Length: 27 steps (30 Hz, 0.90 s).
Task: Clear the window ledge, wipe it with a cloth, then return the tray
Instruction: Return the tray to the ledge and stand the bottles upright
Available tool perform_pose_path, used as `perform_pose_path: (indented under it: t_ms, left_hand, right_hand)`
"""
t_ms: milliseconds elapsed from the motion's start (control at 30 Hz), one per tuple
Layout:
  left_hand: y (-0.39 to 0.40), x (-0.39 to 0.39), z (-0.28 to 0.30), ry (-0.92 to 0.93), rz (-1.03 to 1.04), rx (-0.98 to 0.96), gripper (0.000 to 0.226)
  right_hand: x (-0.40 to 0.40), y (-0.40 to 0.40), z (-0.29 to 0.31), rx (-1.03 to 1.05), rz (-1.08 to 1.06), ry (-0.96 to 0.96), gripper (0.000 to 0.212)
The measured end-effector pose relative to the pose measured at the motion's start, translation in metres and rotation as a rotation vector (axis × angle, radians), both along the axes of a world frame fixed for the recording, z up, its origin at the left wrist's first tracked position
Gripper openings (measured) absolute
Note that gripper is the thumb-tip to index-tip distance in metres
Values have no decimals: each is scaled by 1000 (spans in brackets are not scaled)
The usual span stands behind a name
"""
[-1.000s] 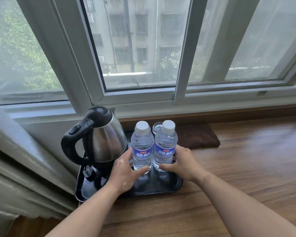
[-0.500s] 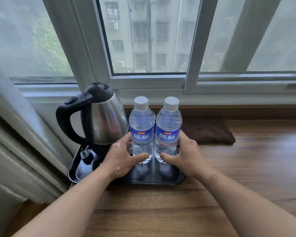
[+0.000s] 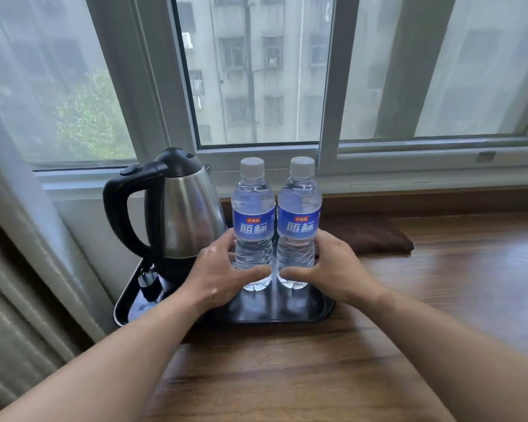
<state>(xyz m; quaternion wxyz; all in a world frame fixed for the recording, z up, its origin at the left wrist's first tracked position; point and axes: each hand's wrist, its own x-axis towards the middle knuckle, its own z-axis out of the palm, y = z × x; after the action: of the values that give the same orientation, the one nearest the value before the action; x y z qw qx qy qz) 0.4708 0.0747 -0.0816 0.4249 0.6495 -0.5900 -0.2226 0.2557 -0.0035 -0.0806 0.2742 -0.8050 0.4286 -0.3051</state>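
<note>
bottles up off the black tray (image 3: 302,312): left hand (image 3: 217,275) grips the left water bottle (image 3: 253,220), right hand (image 3: 333,269) grips the right water bottle (image 3: 297,220), side by side and upright. kettle (image 3: 183,214) sits at nine o'clock from them on the tray, brown cloth (image 3: 369,236) lies at three o'clock on the wooden ledge (image 3: 439,300).

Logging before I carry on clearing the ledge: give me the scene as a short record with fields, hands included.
left hand: grips left bottle
right hand: grips right bottle
bottles: upright, capped, side by side on tray
kettle: on tray, left of bottles
cloth: brown, folded, on ledge right of tray
wiping: not started
</note>
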Motion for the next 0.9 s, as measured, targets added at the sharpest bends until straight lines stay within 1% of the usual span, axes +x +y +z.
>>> perform_pose_path:
  t_ms: [100, 200, 367, 567, 800, 900]
  left_hand:
    - [-3, 1, -1, 11, 17, -13, 57]
    - [-8, 2, -4, 8, 19, -13, 59]
    - [-8, 4, -3, 0, 11, -4, 53]
    - [-4, 2, -2, -9, -14, -5, 51]
    - [-8, 10, -6, 32, -52, 17, 62]
    - [-8, 10, -5, 29, -55, 15, 61]
  right_hand:
    - [0, 1, 0, 15, 8, -14, 50]
    - [2, 4, -1, -19, -5, -8, 42]
    - [4, 4, -1, -47, -37, -4, 49]
    - [3, 4, -1, -35, -23, 9, 49]
    - [4, 3, 0, -41, -41, 30, 48]
    - [4, 4, 0, -47, -36, 38, 47]
